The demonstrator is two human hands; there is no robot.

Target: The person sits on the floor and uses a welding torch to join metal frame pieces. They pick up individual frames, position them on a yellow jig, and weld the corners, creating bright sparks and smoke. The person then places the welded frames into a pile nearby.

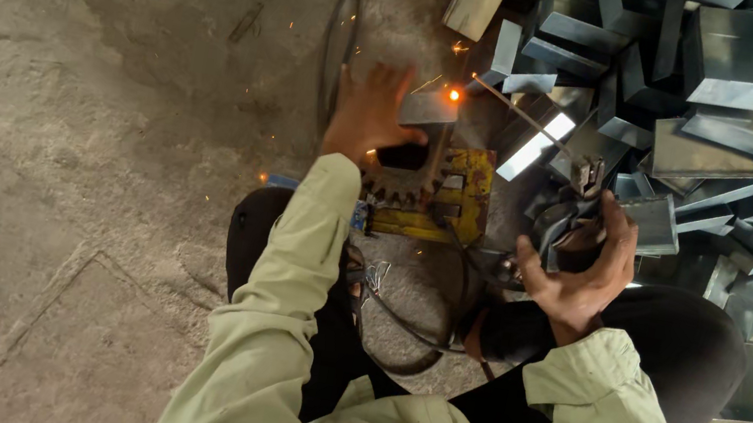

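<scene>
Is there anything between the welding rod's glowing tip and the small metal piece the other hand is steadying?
Nothing visible. The welding rod in the right hand meets the metal piece directly; the left hand holds it from the far side.

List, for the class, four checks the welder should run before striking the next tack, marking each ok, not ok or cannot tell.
1. Left hand steadies the small metal piece: ok.
2. Bare hands clear of sparks: not ok; the glowing weld spot lies beside the left hand.
3. Right hand grips the electrode holder: ok.
4. Cable untangled between the knees: cannot tell.
</scene>
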